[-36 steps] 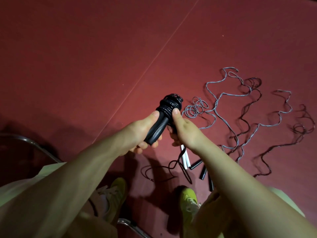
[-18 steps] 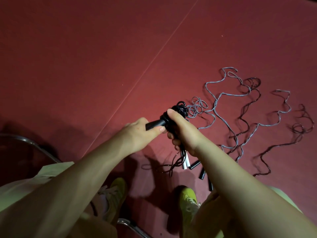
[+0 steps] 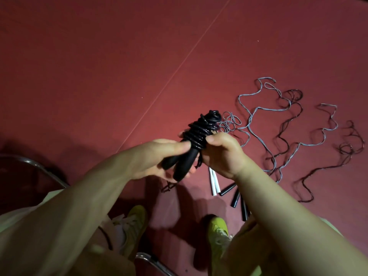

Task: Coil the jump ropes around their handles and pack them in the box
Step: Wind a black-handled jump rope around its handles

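A dull red, matte floor [image 3: 99, 66] fills nearly the whole view, brighter in a warm patch just beyond the hands and darker toward the upper left. A thin pale seam line [image 3: 179, 64] runs across it diagonally, from the upper right down toward the left arm. Soft dark shadows fall on the floor below and left of the hands. A curved chrome chair tube [image 3: 39, 168] shows left of the left arm, and another chrome piece [image 3: 153, 261] lies low between the arms.
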Demonstrator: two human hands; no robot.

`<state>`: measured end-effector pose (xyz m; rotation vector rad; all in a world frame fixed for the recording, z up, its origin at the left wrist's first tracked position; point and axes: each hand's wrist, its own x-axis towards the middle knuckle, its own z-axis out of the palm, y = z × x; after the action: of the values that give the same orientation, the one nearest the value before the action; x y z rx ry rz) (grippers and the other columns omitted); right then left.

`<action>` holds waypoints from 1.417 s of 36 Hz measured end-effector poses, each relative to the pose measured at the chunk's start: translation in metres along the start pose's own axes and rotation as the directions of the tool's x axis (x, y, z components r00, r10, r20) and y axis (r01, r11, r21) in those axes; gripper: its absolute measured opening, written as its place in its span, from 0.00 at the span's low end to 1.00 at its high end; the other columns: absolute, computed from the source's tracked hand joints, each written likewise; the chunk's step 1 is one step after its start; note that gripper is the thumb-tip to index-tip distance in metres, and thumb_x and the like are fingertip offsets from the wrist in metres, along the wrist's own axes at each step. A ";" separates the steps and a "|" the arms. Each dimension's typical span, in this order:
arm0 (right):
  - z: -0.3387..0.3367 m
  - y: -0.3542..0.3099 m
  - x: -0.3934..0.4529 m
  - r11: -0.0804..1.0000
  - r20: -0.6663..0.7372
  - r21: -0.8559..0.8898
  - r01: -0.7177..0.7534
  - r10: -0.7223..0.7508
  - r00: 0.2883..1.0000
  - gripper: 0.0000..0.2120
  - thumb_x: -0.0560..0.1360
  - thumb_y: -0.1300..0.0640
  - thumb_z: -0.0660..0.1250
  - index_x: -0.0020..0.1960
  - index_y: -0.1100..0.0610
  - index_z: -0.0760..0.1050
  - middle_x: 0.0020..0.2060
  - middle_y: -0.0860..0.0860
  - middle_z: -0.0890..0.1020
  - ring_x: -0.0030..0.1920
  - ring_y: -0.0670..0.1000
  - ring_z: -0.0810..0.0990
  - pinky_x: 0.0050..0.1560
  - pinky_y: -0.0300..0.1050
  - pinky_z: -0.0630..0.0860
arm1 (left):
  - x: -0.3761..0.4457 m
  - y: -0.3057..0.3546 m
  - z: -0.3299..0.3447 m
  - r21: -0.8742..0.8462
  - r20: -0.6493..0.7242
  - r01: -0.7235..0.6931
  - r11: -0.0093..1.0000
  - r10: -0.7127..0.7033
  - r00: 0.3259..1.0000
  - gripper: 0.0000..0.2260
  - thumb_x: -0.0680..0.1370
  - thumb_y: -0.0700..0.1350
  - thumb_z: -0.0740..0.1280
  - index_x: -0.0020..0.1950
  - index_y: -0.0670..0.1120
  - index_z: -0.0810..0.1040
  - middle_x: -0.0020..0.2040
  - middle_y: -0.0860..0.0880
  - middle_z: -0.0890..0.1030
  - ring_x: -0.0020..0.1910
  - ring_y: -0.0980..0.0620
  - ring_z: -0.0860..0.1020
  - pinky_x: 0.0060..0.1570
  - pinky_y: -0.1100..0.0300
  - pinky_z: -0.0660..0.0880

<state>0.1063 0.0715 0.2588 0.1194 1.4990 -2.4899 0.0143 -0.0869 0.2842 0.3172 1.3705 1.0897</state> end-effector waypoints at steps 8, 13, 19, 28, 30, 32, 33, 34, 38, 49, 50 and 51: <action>0.001 -0.012 -0.004 0.971 0.107 0.241 -0.002 -0.025 0.994 0.34 0.61 0.44 0.75 0.57 0.66 0.76 0.38 0.64 0.70 0.28 0.54 0.77 0.34 0.42 0.74 | -0.003 -0.004 0.009 -0.402 0.441 0.119 0.908 0.078 0.894 0.36 0.68 0.73 0.56 0.48 0.41 0.81 0.31 0.48 0.74 0.25 0.52 0.73 0.30 0.58 0.75; 0.000 -0.009 -0.001 0.997 -0.007 0.061 0.039 -0.038 0.999 0.31 0.67 0.37 0.70 0.51 0.65 0.74 0.34 0.64 0.71 0.30 0.56 0.73 0.33 0.44 0.70 | -0.002 0.000 0.005 -0.448 0.447 0.174 0.877 0.051 0.893 0.35 0.70 0.73 0.49 0.43 0.45 0.80 0.29 0.50 0.74 0.22 0.55 0.71 0.27 0.62 0.70; 0.002 -0.009 0.001 0.966 -0.169 -0.248 -0.078 0.036 0.985 0.41 0.75 0.33 0.51 0.53 0.74 0.71 0.31 0.53 0.77 0.29 0.50 0.67 0.30 0.40 0.66 | -0.001 0.005 0.009 -0.412 0.236 0.147 0.899 -0.051 0.970 0.34 0.72 0.71 0.46 0.41 0.44 0.77 0.28 0.49 0.71 0.21 0.54 0.67 0.25 0.64 0.65; 0.007 -0.008 -0.001 0.893 -0.420 -0.390 -0.224 0.044 0.906 0.21 0.84 0.49 0.50 0.40 0.58 0.73 0.23 0.46 0.76 0.24 0.49 0.70 0.25 0.41 0.66 | 0.008 -0.001 0.010 -0.168 -0.049 0.173 0.971 -0.183 0.982 0.32 0.76 0.71 0.43 0.43 0.47 0.73 0.30 0.50 0.71 0.24 0.53 0.65 0.29 0.60 0.59; 0.006 -0.006 0.001 0.888 -0.449 -0.393 -0.239 0.041 0.892 0.20 0.84 0.50 0.51 0.41 0.56 0.73 0.24 0.46 0.77 0.25 0.50 0.70 0.25 0.41 0.67 | 0.011 -0.002 0.010 -0.119 -0.107 0.174 0.977 -0.187 0.977 0.32 0.76 0.71 0.42 0.45 0.46 0.73 0.30 0.50 0.72 0.24 0.53 0.66 0.28 0.61 0.59; 0.005 -0.004 0.002 0.875 -0.470 -0.404 -0.268 0.052 0.881 0.19 0.84 0.49 0.52 0.42 0.57 0.73 0.27 0.47 0.78 0.25 0.50 0.71 0.26 0.41 0.67 | 0.012 -0.003 0.011 -0.075 -0.158 0.168 0.983 -0.178 0.971 0.32 0.77 0.70 0.42 0.45 0.46 0.74 0.30 0.49 0.72 0.24 0.53 0.66 0.28 0.61 0.58; 0.005 -0.004 0.002 0.867 -0.474 -0.412 -0.281 0.059 0.879 0.19 0.84 0.49 0.52 0.43 0.58 0.73 0.29 0.50 0.79 0.25 0.50 0.71 0.26 0.41 0.68 | 0.013 -0.003 0.012 -0.053 -0.187 0.164 0.985 -0.172 0.967 0.32 0.77 0.70 0.43 0.44 0.46 0.75 0.30 0.49 0.72 0.23 0.53 0.66 0.28 0.62 0.58; 0.005 -0.004 0.002 0.862 -0.477 -0.416 -0.289 0.063 0.876 0.18 0.84 0.49 0.52 0.44 0.58 0.73 0.31 0.51 0.79 0.24 0.49 0.71 0.26 0.41 0.68 | 0.014 -0.003 0.013 -0.032 -0.220 0.162 0.986 -0.165 0.961 0.32 0.77 0.69 0.43 0.43 0.46 0.75 0.29 0.49 0.72 0.23 0.53 0.66 0.28 0.62 0.58; 0.005 -0.003 0.002 0.861 -0.502 -0.409 -0.304 0.066 0.862 0.14 0.84 0.50 0.54 0.45 0.56 0.70 0.32 0.53 0.80 0.24 0.50 0.70 0.27 0.42 0.66 | 0.019 -0.006 0.011 0.083 -0.350 0.180 0.980 -0.140 0.926 0.33 0.77 0.69 0.44 0.42 0.44 0.76 0.28 0.50 0.75 0.22 0.53 0.69 0.27 0.62 0.62; 0.011 -0.001 0.005 0.939 -0.486 -0.203 -0.280 0.151 0.861 0.10 0.83 0.52 0.55 0.53 0.55 0.73 0.41 0.55 0.81 0.32 0.52 0.77 0.34 0.43 0.71 | 0.020 -0.010 0.007 0.442 -0.516 0.113 0.890 0.149 0.844 0.24 0.79 0.63 0.52 0.42 0.44 0.75 0.33 0.50 0.76 0.30 0.50 0.72 0.36 0.58 0.68; 0.010 0.000 0.006 0.945 -0.482 -0.177 -0.275 0.160 0.861 0.11 0.82 0.50 0.57 0.54 0.54 0.74 0.43 0.55 0.82 0.34 0.52 0.78 0.35 0.42 0.72 | 0.020 -0.011 0.007 0.482 -0.528 0.127 0.867 0.171 0.832 0.23 0.79 0.63 0.54 0.41 0.46 0.74 0.34 0.50 0.76 0.33 0.50 0.72 0.40 0.57 0.68; 0.010 0.000 0.006 0.950 -0.481 -0.157 -0.269 0.164 0.861 0.12 0.82 0.48 0.58 0.55 0.54 0.75 0.44 0.55 0.82 0.36 0.53 0.79 0.36 0.42 0.73 | 0.019 -0.012 0.006 0.511 -0.535 0.145 0.847 0.181 0.825 0.21 0.78 0.64 0.55 0.39 0.48 0.72 0.36 0.49 0.76 0.36 0.49 0.73 0.42 0.56 0.68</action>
<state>0.1012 0.0619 0.2629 0.8517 1.8047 -2.1876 0.0215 -0.0755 0.2650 0.4283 2.2293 0.8188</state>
